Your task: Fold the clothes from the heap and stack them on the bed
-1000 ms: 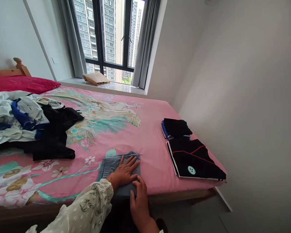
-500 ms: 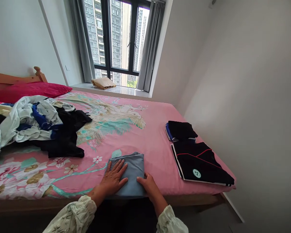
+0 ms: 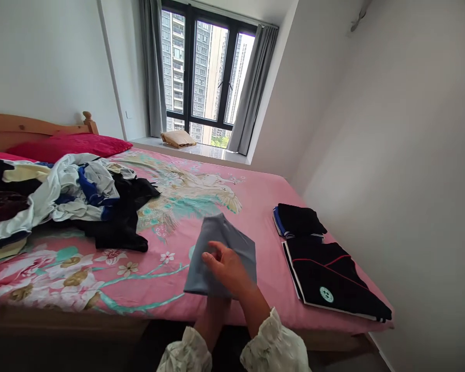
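Note:
A folded grey-blue garment (image 3: 207, 261) is held raised and tilted over the near edge of the bed. My left hand (image 3: 218, 304) is beneath it, supporting it from below; the cloth covers those fingers and only the wrist and back part show. On top of the garment lies my right hand (image 3: 229, 267), its thumb and index finger apart and the other fingers loosely bent. To the right rests a folded black garment (image 3: 313, 276) with red piping and a round white-green badge. Behind that is a small stack of folded black and blue clothes (image 3: 301, 219).
A loose heap of white, blue, black and yellow clothes (image 3: 81, 199) covers the bed's left side. The pink floral bedsheet (image 3: 256, 194) spreads beneath everything. A red pillow (image 3: 73, 144) lies by the wooden headboard (image 3: 34, 124). A beige folded item (image 3: 178, 138) sits on the windowsill.
The grey-blue garment has come up off the sheet and turned. My left hand has gone from on top of it to underneath; my right hand has moved from its right edge onto its top.

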Demonstrator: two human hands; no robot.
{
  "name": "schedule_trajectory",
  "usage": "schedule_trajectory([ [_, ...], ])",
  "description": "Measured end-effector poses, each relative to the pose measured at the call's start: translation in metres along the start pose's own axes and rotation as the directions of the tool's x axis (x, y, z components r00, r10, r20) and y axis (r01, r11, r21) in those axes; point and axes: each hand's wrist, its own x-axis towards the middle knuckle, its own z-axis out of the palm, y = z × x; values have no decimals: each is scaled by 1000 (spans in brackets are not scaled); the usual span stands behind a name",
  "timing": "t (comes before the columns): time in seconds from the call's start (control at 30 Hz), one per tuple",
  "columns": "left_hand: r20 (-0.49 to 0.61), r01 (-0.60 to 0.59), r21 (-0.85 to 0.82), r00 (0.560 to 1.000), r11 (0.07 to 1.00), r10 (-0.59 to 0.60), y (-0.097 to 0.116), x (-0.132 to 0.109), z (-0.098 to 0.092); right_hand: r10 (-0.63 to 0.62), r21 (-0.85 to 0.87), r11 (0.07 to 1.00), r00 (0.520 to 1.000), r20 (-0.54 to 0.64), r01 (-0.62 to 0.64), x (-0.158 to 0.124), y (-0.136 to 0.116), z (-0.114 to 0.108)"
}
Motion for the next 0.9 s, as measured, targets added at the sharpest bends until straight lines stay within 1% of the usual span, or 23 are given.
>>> schedule_trajectory([
  [0.03, 36, 32, -50, 999, 998, -30, -3, -18, 3, -4, -2, 1000, 1000, 12, 4, -3, 16, 7],
  [0.07, 115, 81, -107, 991, 991, -68, -8, -38, 3, 3, -4, 1000, 1000, 3, -3, -6, 34, 13],
  [0.1, 220, 152, -162, 969, 975, -114, -13, -59, 1, 14, -13, 1000, 999, -29, -15, -11, 53, 16],
  [0.13, 330, 237, -205, 930, 950, -161, -18, -78, -3, 37, -15, 999, 996, -79, -38, -15, 72, 18],
  [0.17, 437, 331, -234, 876, 914, -205, -21, -93, -10, 59, -13, 998, 991, -123, -62, -20, 90, 18],
  [0.2, 519, 414, -250, 820, 875, -240, -22, -103, -20, 75, -9, 997, 982, -171, -78, -24, 104, 17],
  [0.23, 556, 456, -261, 792, 851, -254, -21, -106, -32, 80, -9, 996, 973, -216, -84, -28, 113, 14],
  [0.27, 538, 446, -273, 805, 852, -249, -17, -101, -45, 65, -20, 997, 964, -256, -73, -30, 119, 11],
  [0.3, 463, 372, -284, 861, 884, -213, -12, -89, -59, 34, -42, 998, 955, -295, -48, -31, 120, 9],
  [0.33, 355, 220, -275, 928, 936, -113, -5, -70, -73, -10, -74, 997, 946, -323, -15, -31, 118, 8],
  [0.37, 233, 48, -231, 972, 972, 8, 0, -48, -84, -60, -112, 993, 940, -335, 23, -30, 114, 9],
  [0.4, 138, -95, -150, 984, 984, 116, 4, -25, -93, -119, -156, 985, 937, -330, 70, -27, 110, 12],
  [0.43, 88, -199, -45, 975, 979, 202, 4, -3, -99, -185, -208, 970, 936, -299, 125, -24, 106, 16],
  [0.47, 95, -259, 85, 963, 962, 251, 2, 16, -101, -251, -267, 946, 939, -236, 186, -20, 104, 21],
  [0.53, 207, -283, 340, 953, 897, 222, -13, 38, -99, -326, -391, 873, 945, -24, 292, -10, 110, 29],
  [0.57, 259, -280, 440, 949, 854, 178, -24, 41, -95, -301, -453, 839, 951, 74, 301, -3, 117, 30],
  [0.6, 294, -274, 515, 946, 812, 132, -35, 40, -92, -223, -519, 816, 967, 123, 254, 3, 126, 29],
  [0.63, 311, -270, 567, 945, 778, 101, -44, 37, -88, -113, -581, 798, 987, 114, 159, 11, 135, 26],
  [0.7, 321, -272, 620, 944, 736, 79, -57, 28, -84, 92, -654, 751, 995, -24, -85, 25, 149, 15],
  [0.73, 322, -270, 633, 944, 726, 70, -58, 25, -84, 154, -664, 725, 983, -101, -182, 31, 151, 9],
  [0.77, 325, -266, 639, 944, 721, 60, -57, 24, -84, 162, -663, 715, 975, -150, -221, 35, 151, 5],
  [0.83, 326, -250, 644, 945, 723, 36, -50, 29, -86, 60, -657, 742, 988, -139, -138, 40, 142, 5],
  [0.9, 306, -223, 648, 952, 728, 19, -41, 42, -88, -107, -629, 774, 994, -16, 73, 39, 128, 16],
])
